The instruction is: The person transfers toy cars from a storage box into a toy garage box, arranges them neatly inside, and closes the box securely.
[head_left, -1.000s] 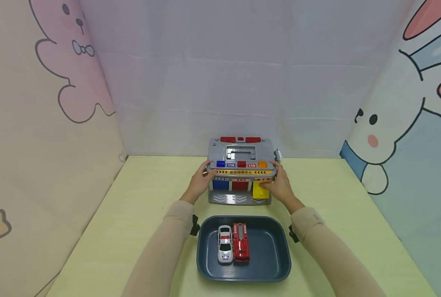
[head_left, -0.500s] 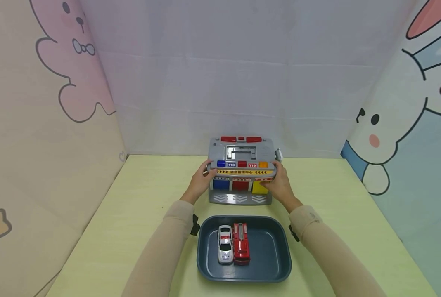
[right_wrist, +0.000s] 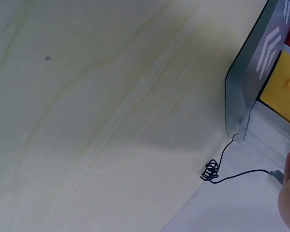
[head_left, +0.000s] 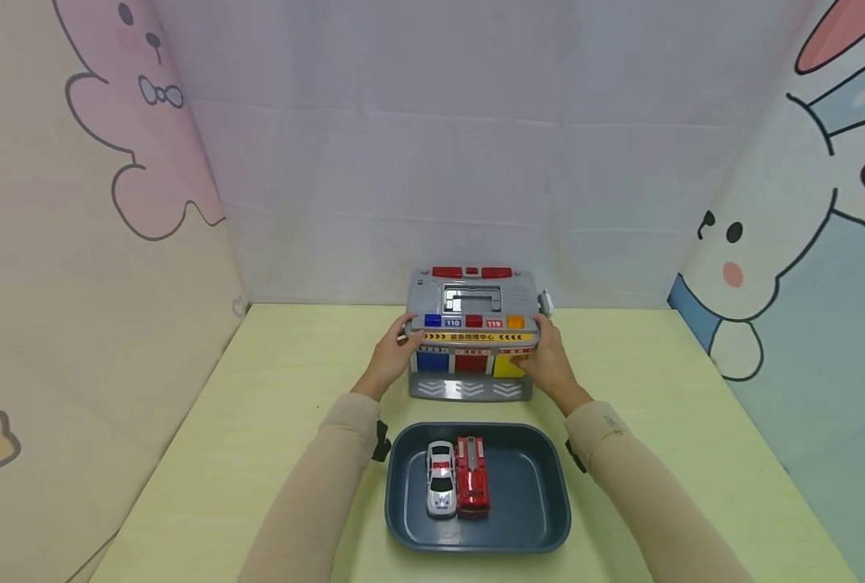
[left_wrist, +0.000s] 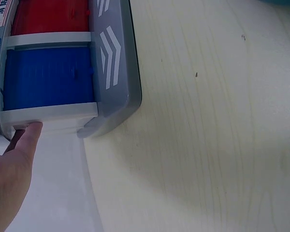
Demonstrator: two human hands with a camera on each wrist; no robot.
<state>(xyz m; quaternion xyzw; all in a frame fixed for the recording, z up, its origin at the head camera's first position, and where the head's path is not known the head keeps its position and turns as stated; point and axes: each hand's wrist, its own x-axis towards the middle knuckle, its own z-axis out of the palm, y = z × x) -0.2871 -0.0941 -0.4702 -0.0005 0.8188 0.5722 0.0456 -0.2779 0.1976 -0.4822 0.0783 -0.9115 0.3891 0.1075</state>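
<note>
A grey toy emergency-station garage (head_left: 428, 301) stands at the back of the table, with a blue door (left_wrist: 48, 79), a red door (head_left: 471, 363) and a yellow door (right_wrist: 285, 87) along its front. All three doors look closed. My left hand (head_left: 389, 360) grips the garage's left side, thumb at the front edge of the roof. On the opposite side my right hand (head_left: 553, 366) holds the garage, with its thumb beside the yellow door. Part of the right hand's fingers is hidden behind the garage's side.
Nearer me lies a dark blue tray (head_left: 527, 536) bearing a silver toy police car (head_left: 441, 490) and a red toy fire truck (head_left: 473, 486). A coiled black cord (right_wrist: 210, 170) runs from the garage's right side. Fabric walls (head_left: 403, 186) border the table.
The yellow door, which stuck out over the ramp a second ago, now sits closed in its doorway. Both hands stay almost where they were on the garage.
</note>
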